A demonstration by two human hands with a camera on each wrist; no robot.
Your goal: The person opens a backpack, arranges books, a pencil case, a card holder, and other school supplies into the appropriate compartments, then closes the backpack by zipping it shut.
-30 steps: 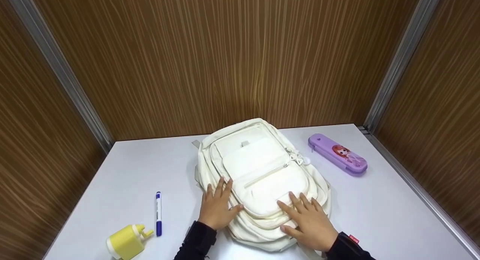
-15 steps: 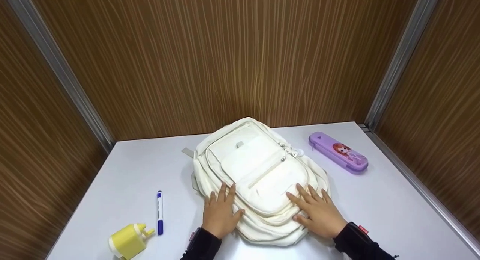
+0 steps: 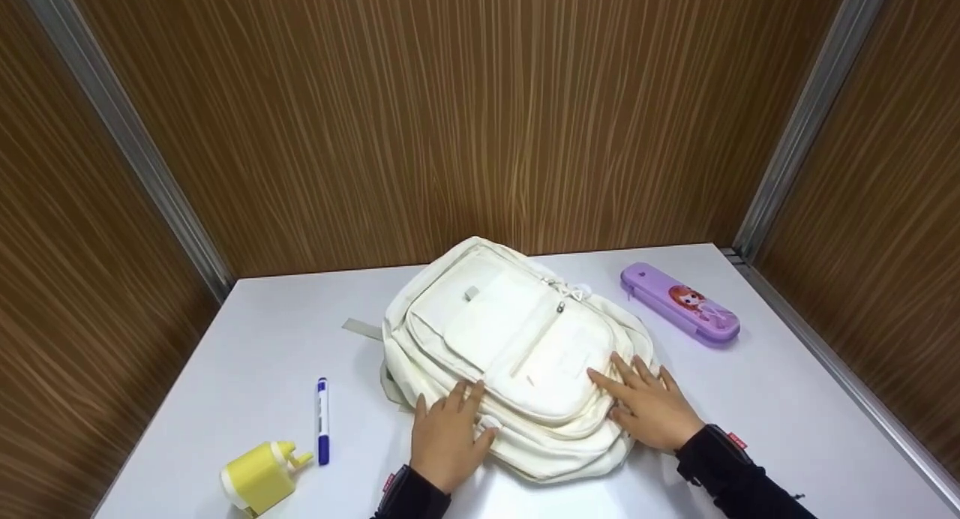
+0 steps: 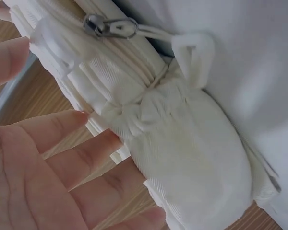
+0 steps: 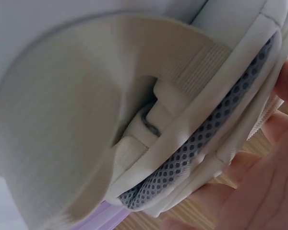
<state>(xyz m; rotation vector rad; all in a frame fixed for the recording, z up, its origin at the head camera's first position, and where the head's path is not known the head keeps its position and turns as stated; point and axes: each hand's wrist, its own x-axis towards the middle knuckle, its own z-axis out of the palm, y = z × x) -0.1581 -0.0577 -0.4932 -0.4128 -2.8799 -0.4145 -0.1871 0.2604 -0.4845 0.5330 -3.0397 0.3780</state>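
Cream-white fabric backpack (image 3: 517,331): it lies on the smooth white table (image 3: 795,421), front pocket upward, and its lower part is between the two hands.
Left hand (image 3: 448,438): I see it at the lower left edge of the backpack — the fingers (image 4: 81,160) are spread and nearly straight, their tips touch the fabric, and they grip nothing.
Right hand (image 3: 654,408): its fingers are also spread and rest on the lower right border of the backpack — lightly bent, without hold of anything.
Silver metal zipper pull (image 4: 110,28): in my left wrist view it sits beyond the fingertips, with a white cord loop (image 4: 201,57).
Wide beige cloth strap (image 5: 57,120): it curves out beside the dark grey mesh padding (image 5: 201,134); the right fingers are on the other side of this padding.
Purple oblong case (image 3: 679,304): it is near the backpack, to its right.
White-and-blue marker (image 3: 323,421): left of the backpack, beside the yellow-and-white rounded block (image 3: 259,476).
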